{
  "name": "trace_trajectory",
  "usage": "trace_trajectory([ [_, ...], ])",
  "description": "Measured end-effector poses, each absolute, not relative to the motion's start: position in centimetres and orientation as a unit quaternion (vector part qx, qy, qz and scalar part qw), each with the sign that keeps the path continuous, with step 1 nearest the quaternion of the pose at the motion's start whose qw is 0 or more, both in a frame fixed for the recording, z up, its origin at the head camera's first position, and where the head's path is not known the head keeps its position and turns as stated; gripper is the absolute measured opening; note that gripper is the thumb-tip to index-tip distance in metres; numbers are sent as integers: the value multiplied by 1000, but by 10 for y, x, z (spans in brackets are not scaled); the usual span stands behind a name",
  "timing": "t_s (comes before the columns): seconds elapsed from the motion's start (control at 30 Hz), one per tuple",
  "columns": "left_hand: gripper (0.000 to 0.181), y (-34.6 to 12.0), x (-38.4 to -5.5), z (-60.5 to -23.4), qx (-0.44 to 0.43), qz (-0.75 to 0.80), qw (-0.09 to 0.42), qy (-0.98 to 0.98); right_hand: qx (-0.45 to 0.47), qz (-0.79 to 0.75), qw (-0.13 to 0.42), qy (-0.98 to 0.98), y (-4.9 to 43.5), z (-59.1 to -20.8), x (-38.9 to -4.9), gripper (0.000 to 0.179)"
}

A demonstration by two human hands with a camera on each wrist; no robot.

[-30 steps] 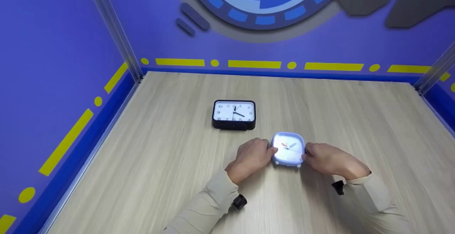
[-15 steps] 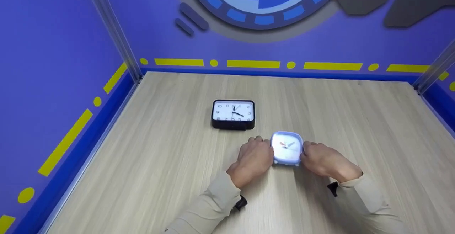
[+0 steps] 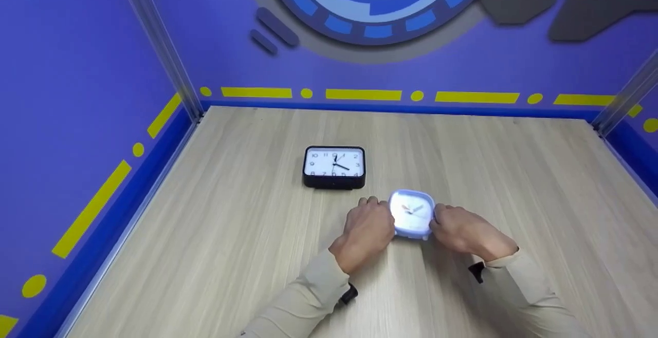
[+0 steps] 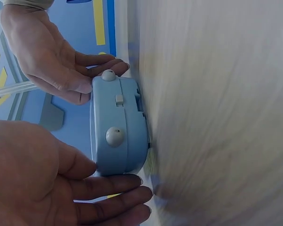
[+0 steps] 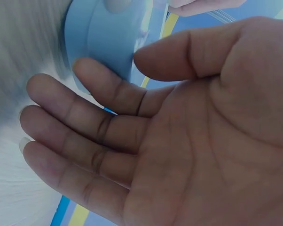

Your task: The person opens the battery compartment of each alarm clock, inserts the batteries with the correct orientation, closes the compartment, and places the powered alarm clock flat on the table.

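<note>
A light blue alarm clock (image 3: 412, 213) with a white dial is between my two hands, face up. Its small round feet (image 4: 115, 136) show in the left wrist view. The clock's back is close to the wooden tabletop; whether it touches is unclear. My left hand (image 3: 367, 232) pinches one side of it, thumb by the dial's edge and fingers along the side. From the opposite side my right hand (image 3: 467, 231) pinches it between thumb and index finger, the other fingers extended in the right wrist view. Beyond and to the left, a black rectangular clock (image 3: 334, 167) lies face up.
The wooden tabletop (image 3: 247, 173) is bounded by blue printed panels (image 3: 339, 55) at the back and sides. Metal posts (image 3: 164, 45) stand at the back corners. A dark band (image 3: 349, 294) is at the left cuff.
My left thumb has slid off the dial toward the clock's edge. My right hand and forearm have shifted a little left. The view has drifted slightly; the black clock stays in place.
</note>
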State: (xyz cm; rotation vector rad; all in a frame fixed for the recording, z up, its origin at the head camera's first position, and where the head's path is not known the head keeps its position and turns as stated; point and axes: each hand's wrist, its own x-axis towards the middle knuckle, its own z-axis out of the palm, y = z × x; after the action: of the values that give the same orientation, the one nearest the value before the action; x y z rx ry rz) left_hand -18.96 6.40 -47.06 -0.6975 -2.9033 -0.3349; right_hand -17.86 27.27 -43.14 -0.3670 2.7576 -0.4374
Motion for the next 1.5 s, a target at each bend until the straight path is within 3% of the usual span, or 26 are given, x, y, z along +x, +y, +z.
trace_trajectory([
  [0.83, 15, 91, -214, -479, -196, -61, 127, -970, -82, -187, 143, 968, 289, -441, -210, 38],
  [1.5, 23, 115, -247, -472, -161, -91, 66, -981, -61, -212, 136, 966, 303, -444, -238, 41],
])
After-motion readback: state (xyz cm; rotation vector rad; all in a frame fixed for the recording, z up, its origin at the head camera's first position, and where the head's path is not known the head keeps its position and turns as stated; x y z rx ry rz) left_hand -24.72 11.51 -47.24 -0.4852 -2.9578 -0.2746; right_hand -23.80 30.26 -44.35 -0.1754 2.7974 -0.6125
